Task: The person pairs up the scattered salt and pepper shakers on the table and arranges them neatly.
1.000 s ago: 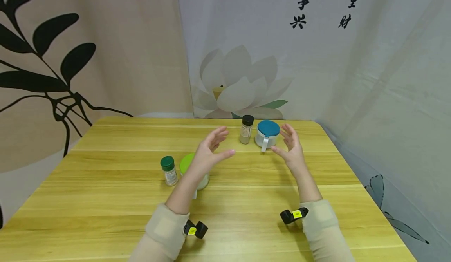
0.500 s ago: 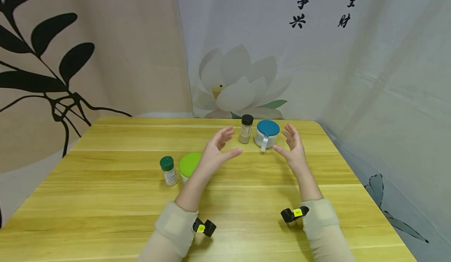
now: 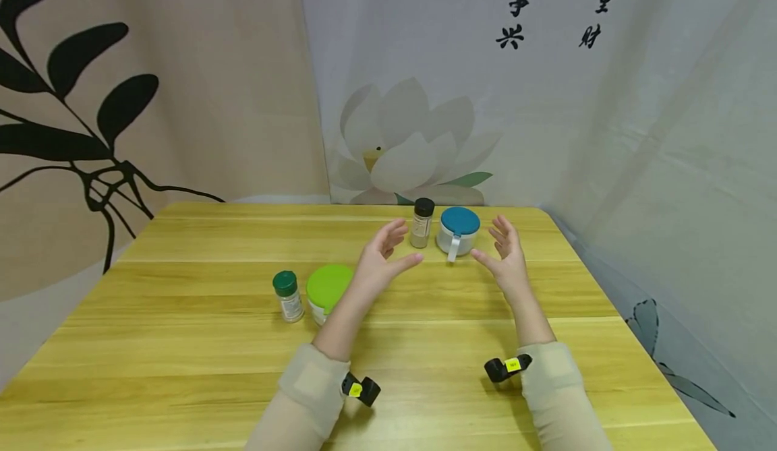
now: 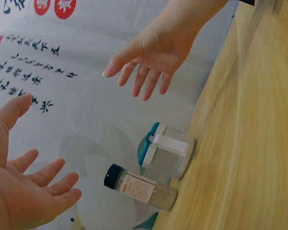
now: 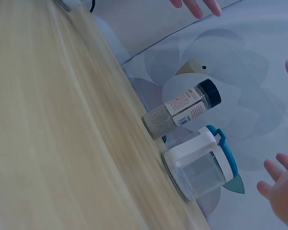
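Observation:
My left hand (image 3: 380,262) hovers over the table with fingers loosely spread and holds nothing. Facing it, my right hand (image 3: 506,259) is likewise raised, thumb and fingers apart, with nothing in it. Between and behind the hands stands a clear jar with a blue lid and white handle (image 3: 458,232); the right hand is nearest to it without gripping it. Left of that jar is an upright spice bottle with a black cap (image 3: 421,223), pale contents and a label. A green-lidded jar (image 3: 329,288) is partly hidden by my left forearm.
A small bottle with a dark green cap (image 3: 288,296) stands left of the green-lidded jar. The wooden table (image 3: 182,343) ends at the back against a printed cloth (image 3: 546,134) with a lotus and black characters.
My left hand has shifted right and slightly forward, uncovering more of the green lid. The right hand has barely moved. Both jars and both bottles stay in place on the table.

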Demonstrator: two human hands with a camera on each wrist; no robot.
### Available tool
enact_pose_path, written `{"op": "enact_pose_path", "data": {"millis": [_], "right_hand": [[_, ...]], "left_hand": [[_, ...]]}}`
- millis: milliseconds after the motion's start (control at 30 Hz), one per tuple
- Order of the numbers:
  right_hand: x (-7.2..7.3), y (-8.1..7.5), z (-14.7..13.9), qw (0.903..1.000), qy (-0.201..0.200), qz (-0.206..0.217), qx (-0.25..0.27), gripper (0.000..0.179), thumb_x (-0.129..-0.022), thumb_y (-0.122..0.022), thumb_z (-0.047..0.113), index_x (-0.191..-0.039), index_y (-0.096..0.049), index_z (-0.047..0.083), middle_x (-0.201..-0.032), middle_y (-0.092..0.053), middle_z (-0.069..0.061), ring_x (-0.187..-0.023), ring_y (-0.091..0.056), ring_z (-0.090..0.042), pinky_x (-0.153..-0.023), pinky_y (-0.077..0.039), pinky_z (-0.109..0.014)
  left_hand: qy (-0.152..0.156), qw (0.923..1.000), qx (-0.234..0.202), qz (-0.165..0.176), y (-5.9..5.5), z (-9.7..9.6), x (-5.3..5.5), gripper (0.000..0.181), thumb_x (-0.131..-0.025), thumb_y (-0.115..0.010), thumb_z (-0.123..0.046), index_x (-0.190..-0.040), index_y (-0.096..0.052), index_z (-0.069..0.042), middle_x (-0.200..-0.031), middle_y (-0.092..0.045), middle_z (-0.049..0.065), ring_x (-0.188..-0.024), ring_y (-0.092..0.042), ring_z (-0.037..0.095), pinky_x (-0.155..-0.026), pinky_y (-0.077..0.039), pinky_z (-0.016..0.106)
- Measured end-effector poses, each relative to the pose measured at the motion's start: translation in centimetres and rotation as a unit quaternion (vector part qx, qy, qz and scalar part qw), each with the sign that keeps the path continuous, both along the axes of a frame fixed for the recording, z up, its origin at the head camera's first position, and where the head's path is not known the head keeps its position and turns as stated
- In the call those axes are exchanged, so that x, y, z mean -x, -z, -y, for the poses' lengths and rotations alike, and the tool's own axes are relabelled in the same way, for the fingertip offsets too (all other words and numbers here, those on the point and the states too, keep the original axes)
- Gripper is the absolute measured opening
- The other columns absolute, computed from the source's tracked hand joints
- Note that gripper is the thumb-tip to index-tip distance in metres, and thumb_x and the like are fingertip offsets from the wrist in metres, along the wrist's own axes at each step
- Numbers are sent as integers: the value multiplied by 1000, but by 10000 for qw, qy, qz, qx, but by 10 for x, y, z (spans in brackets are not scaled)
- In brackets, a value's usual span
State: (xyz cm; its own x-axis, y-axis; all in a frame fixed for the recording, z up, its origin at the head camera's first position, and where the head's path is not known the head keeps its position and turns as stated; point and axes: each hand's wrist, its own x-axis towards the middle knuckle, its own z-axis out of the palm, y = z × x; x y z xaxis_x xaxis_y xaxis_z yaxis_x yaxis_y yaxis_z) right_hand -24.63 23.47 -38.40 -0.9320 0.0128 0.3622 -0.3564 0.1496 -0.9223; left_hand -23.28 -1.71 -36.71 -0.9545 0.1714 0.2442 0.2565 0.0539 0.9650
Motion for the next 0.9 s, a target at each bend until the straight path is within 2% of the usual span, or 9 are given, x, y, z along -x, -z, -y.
{"op": "enact_pose_path", "data": {"millis": [367,500,833,900], "right_hand": [[5,5,1,9999,129,98,-8,81,-86,-66,-4,-149,-17,-2,-149,-25,-23,-137,-24,-40,-112,-16,-52],[7,5,3,9998,122,160,-89,80,-86,-67,-1,-149,-18,-2,-149,-25,-23,-137,-24,-41,-111,-16,-52],[14,1,6,9991,275,216,-240,79,-86,-69,1,-148,-20,-5,-150,-25,-24,-137,-24,-40,-112,-16,-52],[21,8,3,9987,325,209,-317,81,-85,-71,4,-148,-20,-3,-151,-25,-21,-138,-25,-37,-112,-17,-50]], "left_hand": [[-105,9995,-228,179,5,-11,11,70,-82,-78,-21,-143,-43,-17,-138,-50,5,-129,-42,23,-108,-30,41],[-231,9990,-313,229,8,-16,18,70,-82,-78,-20,-143,-43,-14,-140,-48,11,-129,-42,27,-108,-30,43],[-598,9974,-240,336,12,-28,31,72,-81,-79,-20,-143,-42,-11,-140,-47,10,-129,-40,30,-106,-32,45],[-653,9969,-251,364,13,-31,33,73,-82,-79,-20,-144,-42,-11,-140,-46,9,-129,-39,31,-105,-33,46]]}}
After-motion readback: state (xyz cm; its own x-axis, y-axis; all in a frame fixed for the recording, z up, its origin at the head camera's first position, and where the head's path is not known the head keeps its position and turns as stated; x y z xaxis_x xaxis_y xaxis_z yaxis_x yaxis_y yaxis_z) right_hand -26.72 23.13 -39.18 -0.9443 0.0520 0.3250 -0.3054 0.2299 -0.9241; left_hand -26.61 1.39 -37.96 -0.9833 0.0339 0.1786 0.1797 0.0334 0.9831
